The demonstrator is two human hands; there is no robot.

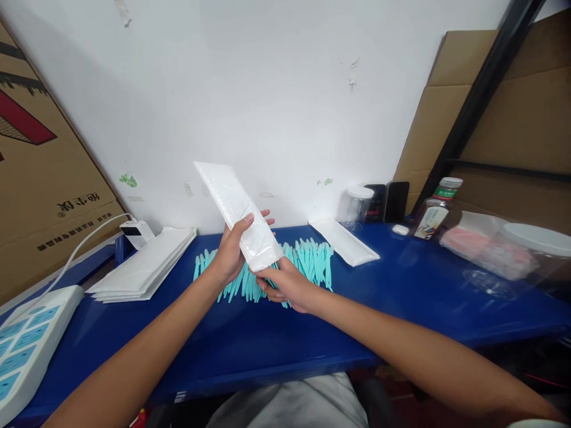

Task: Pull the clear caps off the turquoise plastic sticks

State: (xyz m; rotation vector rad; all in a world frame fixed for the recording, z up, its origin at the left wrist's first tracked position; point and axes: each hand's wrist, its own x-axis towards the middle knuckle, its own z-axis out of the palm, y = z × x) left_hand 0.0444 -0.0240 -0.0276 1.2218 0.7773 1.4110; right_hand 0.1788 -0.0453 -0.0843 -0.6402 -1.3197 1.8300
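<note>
My left hand [232,252] grips a long white flat pouch [232,205] near its lower end, holding it tilted up toward the wall. My right hand [288,284] pinches the pouch's bottom edge, fingers closed. Both hands hover over a row of several teal plastic sticks [312,258] spread on the blue table [401,291].
A stack of white pouches [145,267] lies at the left, one more white pouch [343,241] at the right. A power strip [27,342] sits at the left edge. Jars, a bottle [437,208], phones and a clear tub [513,249] stand at the right. Cardboard boxes flank both sides.
</note>
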